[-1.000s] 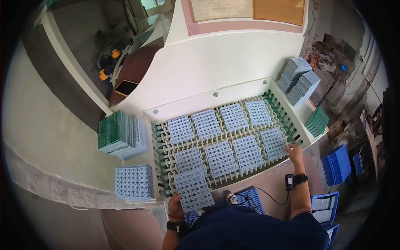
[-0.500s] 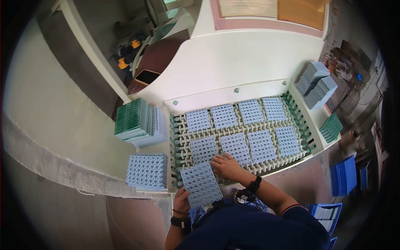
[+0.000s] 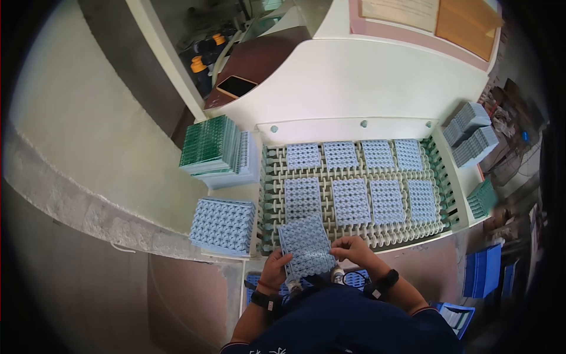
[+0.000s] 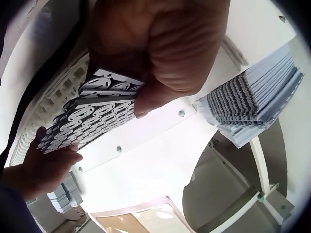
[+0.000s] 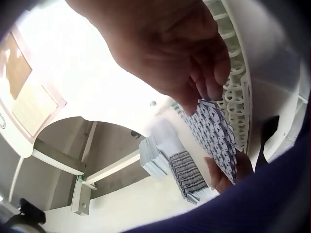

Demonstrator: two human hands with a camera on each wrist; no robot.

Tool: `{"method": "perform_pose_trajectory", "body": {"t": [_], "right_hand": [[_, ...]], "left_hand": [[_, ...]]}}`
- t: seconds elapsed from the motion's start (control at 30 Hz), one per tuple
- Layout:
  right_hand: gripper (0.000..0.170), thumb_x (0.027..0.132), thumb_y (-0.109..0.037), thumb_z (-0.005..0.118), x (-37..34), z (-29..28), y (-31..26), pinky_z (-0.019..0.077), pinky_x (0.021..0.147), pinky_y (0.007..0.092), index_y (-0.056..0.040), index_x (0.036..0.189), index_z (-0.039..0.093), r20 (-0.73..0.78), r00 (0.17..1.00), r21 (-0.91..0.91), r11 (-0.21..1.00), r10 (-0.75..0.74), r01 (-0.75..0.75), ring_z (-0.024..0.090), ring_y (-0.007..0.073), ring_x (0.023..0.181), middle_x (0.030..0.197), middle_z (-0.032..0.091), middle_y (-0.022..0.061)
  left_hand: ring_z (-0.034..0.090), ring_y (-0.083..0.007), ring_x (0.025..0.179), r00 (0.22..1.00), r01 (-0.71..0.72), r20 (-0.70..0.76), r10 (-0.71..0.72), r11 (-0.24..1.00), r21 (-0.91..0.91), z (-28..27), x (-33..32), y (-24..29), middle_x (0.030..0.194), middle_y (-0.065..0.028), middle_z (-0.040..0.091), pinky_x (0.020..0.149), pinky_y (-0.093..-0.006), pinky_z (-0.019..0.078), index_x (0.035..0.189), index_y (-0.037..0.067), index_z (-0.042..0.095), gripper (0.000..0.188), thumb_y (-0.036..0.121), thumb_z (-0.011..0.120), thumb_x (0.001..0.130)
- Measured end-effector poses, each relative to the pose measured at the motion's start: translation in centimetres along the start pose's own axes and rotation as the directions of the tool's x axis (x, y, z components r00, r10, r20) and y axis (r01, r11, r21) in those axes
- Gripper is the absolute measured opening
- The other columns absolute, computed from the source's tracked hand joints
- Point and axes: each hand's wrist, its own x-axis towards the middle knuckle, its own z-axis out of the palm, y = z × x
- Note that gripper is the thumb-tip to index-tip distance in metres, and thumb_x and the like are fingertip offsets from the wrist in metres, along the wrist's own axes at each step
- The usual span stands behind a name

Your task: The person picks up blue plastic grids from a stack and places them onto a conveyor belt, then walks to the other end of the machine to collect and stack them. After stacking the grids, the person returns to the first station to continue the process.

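Observation:
A thin stack of pale blue-white perforated panels [image 3: 306,245], like circuit board panels, is held tilted in front of the body. My left hand [image 3: 273,271] grips its left edge, thumb on top. At the opposite edge, my right hand [image 3: 352,251] pinches the panels between thumb and fingers. Layered panel edges [image 4: 104,92] show beside the left thumb in the left wrist view. In the right wrist view the right fingers [image 5: 189,99] are at the top edge of the patterned face. On the roller conveyor [image 3: 377,174] behind, similar panels [image 3: 352,202] lie in two rows.
A tall stack with green panels [image 3: 209,144] and a stack of pale panels [image 3: 223,226] stand left of the conveyor. More stacked panels [image 3: 474,144] and a green panel piece [image 3: 482,199] are on the right ledge. Blue bins [image 3: 482,271] stand lower right.
My right hand has come from the conveyor's right front, across to the panels in the left hand, and now pinches their right edge. The head view has shifted left.

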Motion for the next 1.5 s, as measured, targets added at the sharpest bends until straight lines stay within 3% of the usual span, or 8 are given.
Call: {"method": "perform_pose_trajectory", "body": {"t": [0.07, 0.3, 0.63, 1.03, 1.27, 1.4, 1.47, 1.5], "right_hand": [[0.016, 0.081, -0.015, 0.069, -1.0, 0.1, 0.1, 0.0451, 0.053, 0.0196, 0.0004, 0.086, 0.065, -0.045, 0.993, -0.014, 0.994, 0.111, -0.112, 0.058, 0.0062, 0.059, 0.068, 0.063, 0.0035], [0.018, 0.08, -0.016, 0.07, -2.8, -0.6, 0.3, 0.0435, 0.05, 0.0189, 0.0011, 0.083, 0.065, -0.212, 0.973, 0.023, 0.995, 0.096, -0.093, 0.055, 0.0051, 0.055, 0.062, 0.06, 0.0012], [0.019, 0.081, -0.018, 0.069, -2.9, -0.5, 0.9, 0.0426, 0.049, 0.0186, 0.0001, 0.076, 0.064, -0.184, 0.979, 0.087, 0.993, 0.09, -0.075, 0.053, 0.004, 0.052, 0.06, 0.058, 0.0], [0.023, 0.083, -0.021, 0.067, -1.7, -0.1, 1.8, 0.0418, 0.044, 0.0195, -0.0004, 0.073, 0.061, -0.169, 0.981, -0.033, 0.995, 0.091, -0.098, 0.051, 0.0044, 0.048, 0.056, 0.055, -0.0005], [0.023, 0.084, -0.021, 0.066, -3.0, -2.7, 1.6, 0.0414, 0.045, 0.0203, 0.0003, 0.076, 0.061, -0.21, 0.978, -0.068, 0.998, -0.007, -0.007, 0.049, 0.0052, 0.05, 0.057, 0.053, -0.0009], [0.022, 0.082, -0.019, 0.067, -4.7, -5.5, 1.0, 0.0412, 0.045, 0.0216, 0.0023, 0.078, 0.062, -0.363, 0.931, -0.056, 0.996, 0.038, -0.062, 0.049, 0.0056, 0.049, 0.058, 0.054, 0.0001], [0.022, 0.081, -0.018, 0.068, -5.1, -6.8, 1.8, 0.042, 0.044, 0.0215, 0.003, 0.078, 0.064, -0.425, 0.904, -0.092, 0.992, 0.041, -0.089, 0.05, 0.0058, 0.049, 0.057, 0.055, 0.0005], [0.022, 0.08, -0.018, 0.069, -5.4, -7.4, 1.6, 0.0421, 0.044, 0.0212, 0.0032, 0.077, 0.064, -0.452, 0.891, -0.104, 0.99, 0.039, -0.096, 0.05, 0.0059, 0.049, 0.057, 0.055, 0.0007]], "left_hand": [[0.059, -0.0225, 0.1, 0.999, 0.03, 0.018, -0.031, 0.999, 0.009, 0.7, 0.6, 0.0, 0.114, -0.0125, 0.059, 0.088, -0.0362, 0.0469, 0.119, -0.003, 0.05, 0.033, 0.005, 0.052, 0.087], [0.06, -0.0219, 0.098, 0.997, 0.07, -0.036, -0.066, 0.989, 0.126, 1.9, 2.1, -1.0, 0.11, -0.0128, 0.06, 0.087, -0.0348, 0.0481, 0.115, -0.004, 0.053, 0.03, 0.002, 0.054, 0.086], [0.061, -0.0228, 0.096, 0.996, 0.047, -0.08, -0.034, 0.986, 0.161, 1.9, 2.4, -1.2, 0.109, -0.014, 0.06, 0.084, -0.0362, 0.0503, 0.115, -0.003, 0.051, 0.033, -0.001, 0.057, 0.083], [0.062, -0.0209, 0.09, 0.992, 0.036, -0.13, -0.009, 0.979, 0.203, 1.7, 2.1, -1.1, 0.104, -0.0123, 0.062, 0.079, -0.0335, 0.0519, 0.11, -0.002, 0.055, 0.028, -0.001, 0.059, 0.082], [0.063, -0.016, 0.082, 0.989, 0.037, -0.149, -0.004, 0.975, 0.218, 2.4, 2.8, -0.5, 0.096, -0.0094, 0.064, 0.073, -0.0294, 0.0528, 0.107, -0.003, 0.055, 0.025, 0.0, 0.059, 0.082], [0.061, -0.0169, 0.087, 0.982, -0.039, -0.146, 0.122, 0.88, 0.472, 1.6, 3.6, 0.1, 0.103, -0.0112, 0.061, 0.077, -0.0303, 0.0512, 0.116, -0.003, 0.048, 0.039, 0.001, 0.062, 0.08], [0.058, -0.0207, 0.096, 0.906, -0.2, -0.009, 0.424, 0.446, 0.872, 0.8, 4.3, -0.1, 0.112, -0.0151, 0.056, 0.083, -0.0336, 0.0483, 0.125, -0.005, 0.04, 0.059, 0.007, 0.069, 0.075], [0.05, -0.0293, 0.11, 0.884, -0.148, -0.041, 0.466, 0.361, 0.921, 0.8, 4.2, -0.2, 0.118, -0.0201, 0.05, 0.092, -0.0376, 0.042, 0.131, -0.006, 0.032, 0.077, 0.014, 0.074, 0.07]]}}
